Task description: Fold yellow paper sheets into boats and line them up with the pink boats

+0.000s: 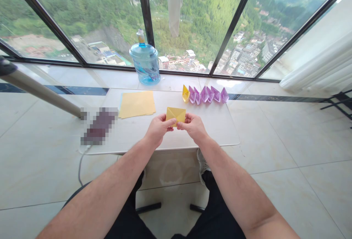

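A small folded piece of yellow paper [176,113] with diagonal creases is held up over the low white table. My left hand [160,128] pinches its lower left side, thumb on the front face. On its lower right side, my right hand [194,126] grips it between thumb and fingers. Both thumbs almost meet at the paper's bottom edge. Behind it stand a folded yellow paper boat [186,94] and a row of several purple paper boats [205,94]. To the left lies a stack of yellow-orange paper sheets [137,104].
The white table [220,129] stands before a large window. A blue water jug [145,63] is on the floor behind it. A blurred-out object [100,126] with a cable [80,167] lies at the table's left edge, near a slanting pole [44,88]. White curtains [310,55] hang at right.
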`<state>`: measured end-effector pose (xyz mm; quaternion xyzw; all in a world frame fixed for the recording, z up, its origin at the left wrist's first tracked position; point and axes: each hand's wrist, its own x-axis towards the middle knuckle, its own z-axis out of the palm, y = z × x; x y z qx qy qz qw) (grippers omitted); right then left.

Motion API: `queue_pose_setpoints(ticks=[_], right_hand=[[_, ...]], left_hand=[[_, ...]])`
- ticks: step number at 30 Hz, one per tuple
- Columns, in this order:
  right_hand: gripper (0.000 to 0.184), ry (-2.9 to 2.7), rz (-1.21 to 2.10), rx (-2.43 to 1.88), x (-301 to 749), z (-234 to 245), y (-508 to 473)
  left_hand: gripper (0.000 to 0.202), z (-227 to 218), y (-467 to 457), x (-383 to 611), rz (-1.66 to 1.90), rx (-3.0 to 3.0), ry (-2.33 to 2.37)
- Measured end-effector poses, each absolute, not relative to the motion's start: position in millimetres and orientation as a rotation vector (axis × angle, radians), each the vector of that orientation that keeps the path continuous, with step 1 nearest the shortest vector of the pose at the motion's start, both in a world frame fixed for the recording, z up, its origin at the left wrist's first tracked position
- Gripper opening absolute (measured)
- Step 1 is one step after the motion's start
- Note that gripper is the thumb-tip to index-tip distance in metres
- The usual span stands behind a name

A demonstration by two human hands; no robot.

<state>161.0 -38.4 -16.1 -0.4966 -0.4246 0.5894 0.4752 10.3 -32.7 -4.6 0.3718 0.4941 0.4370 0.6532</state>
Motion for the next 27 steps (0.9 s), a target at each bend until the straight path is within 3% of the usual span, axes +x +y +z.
queue_pose_setpoints(ticks=[4,10,16,27], right_hand=[[0.036,-1.037,1.439,-1.255,162,-15,-39],[0.04,-1.056,1.262,-1.3,160,-17,-37],[0.027,-1.099,1.061,-1.336,162,-14,-40],[0.029,-1.175,1.082,-1.294,172,-7,-40]], left_hand=[[0.038,-8,-32,10,1.081,0.848,1.142],[0.043,-10,-31,10,1.174,0.685,1.106],[0.042,-8,-30,10,1.195,0.529,1.065],[0.037,-8,-27,7,1.252,0.588,1.041]])
